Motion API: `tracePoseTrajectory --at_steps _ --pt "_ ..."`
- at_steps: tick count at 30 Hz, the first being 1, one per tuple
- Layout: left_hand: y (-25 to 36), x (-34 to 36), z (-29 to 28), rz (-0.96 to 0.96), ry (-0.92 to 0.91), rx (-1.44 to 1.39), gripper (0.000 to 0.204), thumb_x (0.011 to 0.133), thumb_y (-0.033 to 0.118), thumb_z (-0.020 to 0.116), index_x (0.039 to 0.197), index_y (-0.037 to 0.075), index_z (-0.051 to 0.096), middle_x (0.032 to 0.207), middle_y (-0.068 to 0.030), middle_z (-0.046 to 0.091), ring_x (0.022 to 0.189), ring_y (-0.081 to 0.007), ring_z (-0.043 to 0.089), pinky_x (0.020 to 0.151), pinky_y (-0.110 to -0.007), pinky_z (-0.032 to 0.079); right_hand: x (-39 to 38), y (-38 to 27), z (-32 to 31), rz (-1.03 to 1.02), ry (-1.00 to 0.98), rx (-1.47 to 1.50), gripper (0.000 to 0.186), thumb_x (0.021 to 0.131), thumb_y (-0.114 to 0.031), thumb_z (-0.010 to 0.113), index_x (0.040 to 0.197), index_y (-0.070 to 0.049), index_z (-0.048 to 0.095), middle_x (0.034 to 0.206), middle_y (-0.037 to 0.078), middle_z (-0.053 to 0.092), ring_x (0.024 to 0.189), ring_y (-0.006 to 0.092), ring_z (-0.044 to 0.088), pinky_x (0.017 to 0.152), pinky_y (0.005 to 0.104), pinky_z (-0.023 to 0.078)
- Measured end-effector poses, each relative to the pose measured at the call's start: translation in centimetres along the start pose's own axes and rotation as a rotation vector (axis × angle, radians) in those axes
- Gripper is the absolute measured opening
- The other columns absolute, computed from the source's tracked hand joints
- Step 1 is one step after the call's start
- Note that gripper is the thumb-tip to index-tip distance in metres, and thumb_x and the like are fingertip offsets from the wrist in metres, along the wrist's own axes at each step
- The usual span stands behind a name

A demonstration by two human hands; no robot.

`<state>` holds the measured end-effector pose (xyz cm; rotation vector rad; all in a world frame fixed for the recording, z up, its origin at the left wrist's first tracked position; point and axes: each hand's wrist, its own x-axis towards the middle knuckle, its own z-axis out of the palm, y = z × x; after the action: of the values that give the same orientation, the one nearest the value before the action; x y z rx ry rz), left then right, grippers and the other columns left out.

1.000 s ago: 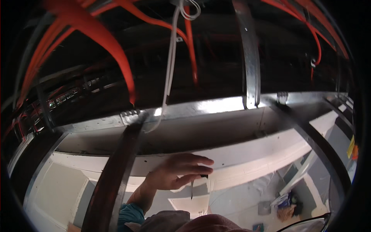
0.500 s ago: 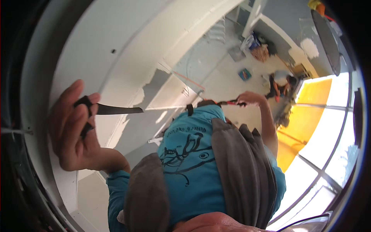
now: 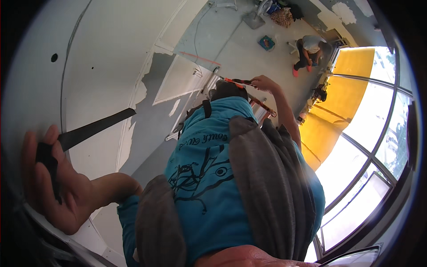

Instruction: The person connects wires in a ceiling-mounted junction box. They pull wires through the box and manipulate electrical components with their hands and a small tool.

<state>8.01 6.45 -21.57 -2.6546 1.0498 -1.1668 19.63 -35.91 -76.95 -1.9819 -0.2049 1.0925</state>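
My left hand [image 3: 60, 182], raised beside the white board [image 3: 106, 66] at the left, has its fingers curled round a black flat strip [image 3: 95, 127] whose long end sticks out to the right. My right hand [image 3: 264, 84] is down beyond my chest, closed on a slim red and black tool [image 3: 240, 82] at a dark bag or pouch [image 3: 229, 91] by my waist. My blue shirt and grey open garment fill the lower middle. Part of what lies in the left hand is hidden by the fingers.
Below, a crouching person [image 3: 311, 46] in pink shoes is beside a sunlit window [image 3: 369, 115] with yellow covering. A teal box [image 3: 266, 42], a dustpan-like item [image 3: 252, 21] and a piled bundle [image 3: 282, 17] are on the floor [image 3: 240, 58]. Part of a ladder [image 3: 269, 109] shows under me.
The view has swung from the dark ceiling space with orange conduits down onto my body and the room. My left hand has moved left and lower in the picture; my right hand has come into view.
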Motion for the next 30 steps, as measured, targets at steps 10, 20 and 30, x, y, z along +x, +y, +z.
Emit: tracePoseTrajectory --at_steps 10,20,30 --pt "0.7 -0.5 -1.1 0.012 -0.004 0.076 0.036 0.09 -0.014 0.065 0.123 -0.016 0.051 0.1 -0.0446 0.062 0.071 -0.0441 0.073 0.055 -0.041 0.067 4.0 -0.2 2.5 0.056 -0.184 -0.099 0.028 0.084 -0.023 0.057 0.082 0.001 0.071 0.068 0.012 0.065 0.065 0.0197 0.061 0.064 0.0392 0.05" --pt "-0.1 -0.6 -0.5 0.047 0.021 -0.022 0.034 0.091 -0.013 0.065 0.12 -0.018 0.05 0.101 -0.0452 0.062 0.071 -0.0453 0.072 0.057 -0.043 0.067 11.0 0.8 5.6 -0.015 -0.323 -0.345 0.029 0.086 -0.022 0.06 0.097 -0.001 0.076 0.08 0.012 0.07 0.073 0.0244 0.066 0.067 0.0389 0.052" --pt "0.8 -0.3 -0.9 0.033 0.08 -0.178 0.02 0.094 -0.001 0.068 0.111 -0.008 0.063 0.101 -0.0394 0.064 0.073 -0.0411 0.07 0.053 -0.041 0.062 10.7 0.5 12.0 0.109 0.16 -0.363 0.104 0.088 -0.085 0.039 0.127 0.009 0.061 0.133 0.034 0.059 0.126 0.0454 0.057 0.109 0.0489 0.043"
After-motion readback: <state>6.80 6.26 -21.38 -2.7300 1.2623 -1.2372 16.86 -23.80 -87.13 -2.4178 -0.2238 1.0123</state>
